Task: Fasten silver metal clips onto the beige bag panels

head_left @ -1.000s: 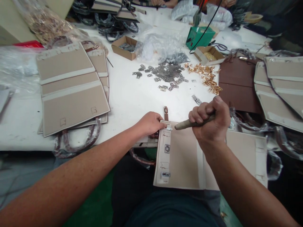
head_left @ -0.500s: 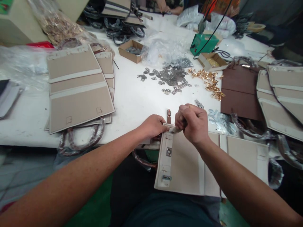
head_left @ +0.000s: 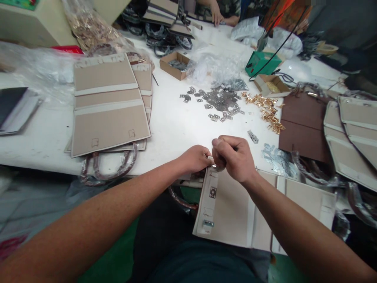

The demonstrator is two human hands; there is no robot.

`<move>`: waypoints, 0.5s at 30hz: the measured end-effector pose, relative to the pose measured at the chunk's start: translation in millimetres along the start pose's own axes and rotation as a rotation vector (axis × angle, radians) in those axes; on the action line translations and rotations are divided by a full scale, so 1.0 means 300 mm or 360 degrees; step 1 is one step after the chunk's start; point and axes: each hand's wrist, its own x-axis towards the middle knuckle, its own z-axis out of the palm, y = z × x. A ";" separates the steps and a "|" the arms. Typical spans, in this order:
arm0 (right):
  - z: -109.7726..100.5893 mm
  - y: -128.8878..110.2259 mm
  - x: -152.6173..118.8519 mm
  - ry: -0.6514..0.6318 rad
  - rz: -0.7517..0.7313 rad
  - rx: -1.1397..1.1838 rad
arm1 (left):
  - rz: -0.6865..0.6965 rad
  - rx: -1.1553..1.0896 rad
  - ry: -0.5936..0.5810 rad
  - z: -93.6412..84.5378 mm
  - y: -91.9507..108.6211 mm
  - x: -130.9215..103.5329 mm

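Note:
A beige-lined bag panel (head_left: 232, 204) lies across the front edge of the table and over my lap. My left hand (head_left: 196, 159) pinches its far left corner between thumb and fingers. Right beside it, my right hand (head_left: 235, 157) is curled into a fist over the same corner; whatever sits inside the fist is hidden. Along the panel's left strip are a dark square metal plate (head_left: 212, 192) and a shiny metal piece (head_left: 207, 224). A brown wrapped handle (head_left: 181, 199) hangs from the panel's left side.
Stacked bag panels (head_left: 110, 122) lie on the left, brown bag pieces (head_left: 304, 125) on the right. Beyond my hands are dark metal plates (head_left: 220, 98), gold fittings (head_left: 269, 112), silver plates (head_left: 275, 157), a cardboard box (head_left: 173, 66) and a green device (head_left: 262, 63). Another person's hand (head_left: 216, 13) is at the back.
The view has shifted, so the table things appear farther right. My right fist has moved closer to my left fingers at the corner. The small strap with a clasp beyond it no longer shows.

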 end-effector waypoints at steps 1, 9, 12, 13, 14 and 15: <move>-0.008 0.003 -0.006 0.0052 -0.0052 0.0053 | 0.0010 0.0067 -0.0011 -0.004 0.008 -0.004; -0.013 0.047 -0.039 0.0338 -0.0262 0.0420 | -0.0010 0.0328 0.0018 -0.017 0.046 -0.014; -0.019 0.059 -0.041 0.0370 -0.0344 0.0468 | -0.0015 0.0370 0.0040 -0.017 0.040 -0.006; -0.021 0.064 -0.043 0.0363 -0.0356 0.0492 | -0.0008 0.0385 0.0057 -0.016 0.037 -0.004; -0.022 0.067 -0.047 0.0358 -0.0342 0.0519 | -0.0001 0.0388 0.0070 -0.015 0.035 -0.003; -0.024 0.069 -0.051 0.0347 -0.0304 0.0520 | -0.0013 0.0363 0.0079 -0.013 0.034 -0.004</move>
